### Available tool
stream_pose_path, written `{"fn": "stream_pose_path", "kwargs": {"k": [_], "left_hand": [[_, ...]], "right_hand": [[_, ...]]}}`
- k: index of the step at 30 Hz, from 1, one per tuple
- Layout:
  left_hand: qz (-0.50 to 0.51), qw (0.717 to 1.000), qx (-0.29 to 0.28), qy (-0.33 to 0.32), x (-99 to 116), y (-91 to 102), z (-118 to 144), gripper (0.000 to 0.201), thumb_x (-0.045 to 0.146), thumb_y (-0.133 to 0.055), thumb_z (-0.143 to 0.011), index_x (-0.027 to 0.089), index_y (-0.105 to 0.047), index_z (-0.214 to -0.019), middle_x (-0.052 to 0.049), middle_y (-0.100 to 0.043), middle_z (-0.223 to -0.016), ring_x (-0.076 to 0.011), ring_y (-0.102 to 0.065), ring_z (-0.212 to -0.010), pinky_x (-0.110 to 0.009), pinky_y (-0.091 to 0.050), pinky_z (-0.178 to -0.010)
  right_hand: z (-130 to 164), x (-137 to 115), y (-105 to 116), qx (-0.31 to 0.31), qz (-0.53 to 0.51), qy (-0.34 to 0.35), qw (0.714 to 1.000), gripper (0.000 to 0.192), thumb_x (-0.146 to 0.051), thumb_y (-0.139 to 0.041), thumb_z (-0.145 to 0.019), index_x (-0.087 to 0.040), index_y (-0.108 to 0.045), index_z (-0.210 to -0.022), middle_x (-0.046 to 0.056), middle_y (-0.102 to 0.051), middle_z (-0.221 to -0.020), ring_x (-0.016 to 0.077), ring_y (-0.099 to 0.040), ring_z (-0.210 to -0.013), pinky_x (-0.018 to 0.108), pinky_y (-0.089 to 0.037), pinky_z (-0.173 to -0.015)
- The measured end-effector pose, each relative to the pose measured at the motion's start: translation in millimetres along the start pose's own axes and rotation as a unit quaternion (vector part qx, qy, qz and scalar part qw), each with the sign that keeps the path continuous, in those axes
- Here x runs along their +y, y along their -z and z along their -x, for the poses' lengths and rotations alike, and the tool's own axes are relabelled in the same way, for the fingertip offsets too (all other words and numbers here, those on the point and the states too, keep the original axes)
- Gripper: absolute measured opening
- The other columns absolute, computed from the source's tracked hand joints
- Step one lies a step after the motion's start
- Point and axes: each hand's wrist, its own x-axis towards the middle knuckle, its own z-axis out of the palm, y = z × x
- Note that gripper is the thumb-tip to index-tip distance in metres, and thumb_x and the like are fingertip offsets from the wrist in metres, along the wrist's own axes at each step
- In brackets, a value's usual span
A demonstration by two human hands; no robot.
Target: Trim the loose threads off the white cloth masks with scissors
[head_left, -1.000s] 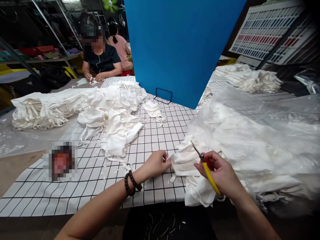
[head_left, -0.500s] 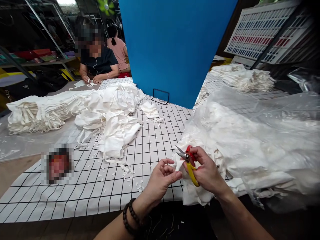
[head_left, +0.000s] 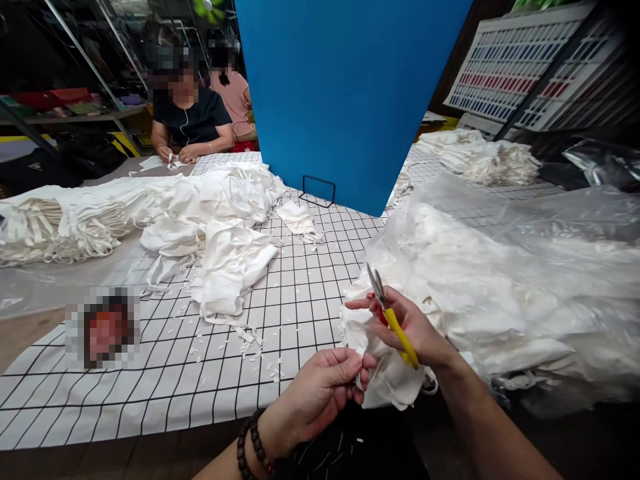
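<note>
- While the right hand grips yellow-handled thread snips, blades up and nearly closed, a white fabric mask hangs over the table's near edge.
- Left hand, fingers curled, pinches the mask's lower edge.
- Just behind lies a plastic-wrapped heap of masks.
- Cut scraps dot the gridded tablecloth.
- Farther off: loose masks, blue board, a seated person.

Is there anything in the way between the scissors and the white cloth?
Nothing visible. The right hand holds the scissors just above the white cloth, and the left hand already pinches the cloth's edge right beside them.
</note>
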Motion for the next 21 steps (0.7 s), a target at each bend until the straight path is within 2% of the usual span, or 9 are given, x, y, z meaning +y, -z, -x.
{"fn": "stream_pose_path", "kwargs": {"k": [3,7,9,12,15,18,19,21], "left_hand": [[-0.014,1.000,0.007,-0.007,-2,-1.7,3,0.020,0.028,-0.070,-0.083,0.008,-0.071,-0.086,-0.004,-0.057,-0.072,-0.0069,-0.052,-0.058,-0.018,-0.038,-0.057],[-0.022,1.000,0.015,-0.008,-3,-2.8,7,0.021,0.029,-0.068,-0.084,0.008,-0.069,-0.084,-0.003,-0.056,-0.067,-0.0067,-0.049,-0.056,-0.019,-0.038,-0.055],[-0.017,0.999,0.028,-0.022,-4,-2.9,8,0.022,0.031,-0.069,-0.084,0.009,-0.069,-0.085,-0.002,-0.055,-0.067,-0.0073,-0.049,-0.056,-0.020,-0.039,-0.055],[-0.006,0.994,0.073,-0.086,-7,-2.0,6,0.022,0.034,-0.070,-0.083,0.012,-0.069,-0.083,-0.002,-0.056,-0.068,-0.0081,-0.050,-0.059,-0.021,-0.042,-0.059],[-0.029,0.973,0.139,-0.180,-8,-1.3,3,0.021,0.035,-0.070,-0.082,0.014,-0.070,-0.081,-0.006,-0.062,-0.095,-0.0075,-0.051,-0.067,-0.020,-0.044,-0.062],[-0.061,0.956,0.157,-0.239,-6,-2.5,-1,0.019,0.033,-0.070,-0.082,0.014,-0.072,-0.082,-0.011,-0.055,-0.127,-0.0084,-0.054,-0.071,-0.021,-0.046,-0.060],[-0.062,0.956,0.145,-0.246,-6,-3.1,-2,0.019,0.032,-0.069,-0.083,0.014,-0.072,-0.084,-0.012,-0.055,-0.129,-0.0086,-0.054,-0.069,-0.021,-0.046,-0.057],[-0.052,0.961,0.114,-0.245,-7,-3.8,-4,0.019,0.031,-0.066,-0.086,0.014,-0.072,-0.087,-0.013,-0.062,-0.120,-0.0084,-0.055,-0.064,-0.021,-0.045,-0.054]], "right_hand": [[-12,4,5,-0.087,-0.025,-0.051,0.995,0.033,-0.039,-0.069,-0.079,-0.024,-0.044,-0.095,0.011,-0.068,-0.112,0.0174,-0.062,-0.082,0.031,-0.049,-0.066],[-22,10,2,-0.153,-0.048,-0.071,0.985,0.032,-0.029,-0.070,-0.078,-0.022,-0.043,-0.093,0.002,-0.066,-0.091,0.0113,-0.056,-0.070,0.025,-0.042,-0.060],[-23,10,0,-0.126,-0.034,-0.046,0.990,0.029,-0.024,-0.070,-0.078,-0.022,-0.045,-0.092,-0.002,-0.061,-0.085,0.0107,-0.054,-0.070,0.025,-0.042,-0.063],[-21,7,0,-0.016,0.002,0.019,1.000,0.025,-0.021,-0.068,-0.079,-0.022,-0.046,-0.092,-0.002,-0.059,-0.087,0.0113,-0.053,-0.073,0.025,-0.042,-0.066],[-11,7,2,0.060,0.012,0.055,0.997,0.026,-0.023,-0.068,-0.081,-0.024,-0.045,-0.094,-0.001,-0.059,-0.089,0.0120,-0.053,-0.073,0.026,-0.042,-0.066],[4,11,-1,0.048,0.037,0.018,0.998,0.027,-0.025,-0.068,-0.082,-0.024,-0.044,-0.094,-0.001,-0.059,-0.088,0.0136,-0.053,-0.075,0.027,-0.043,-0.067],[9,13,-3,0.035,0.044,-0.002,0.998,0.026,-0.026,-0.068,-0.082,-0.024,-0.044,-0.094,0.000,-0.059,-0.088,0.0139,-0.054,-0.075,0.028,-0.043,-0.067],[18,15,-8,0.006,0.049,-0.038,0.998,0.025,-0.029,-0.067,-0.084,-0.024,-0.045,-0.095,0.000,-0.059,-0.087,0.0144,-0.054,-0.075,0.028,-0.044,-0.066]]}}
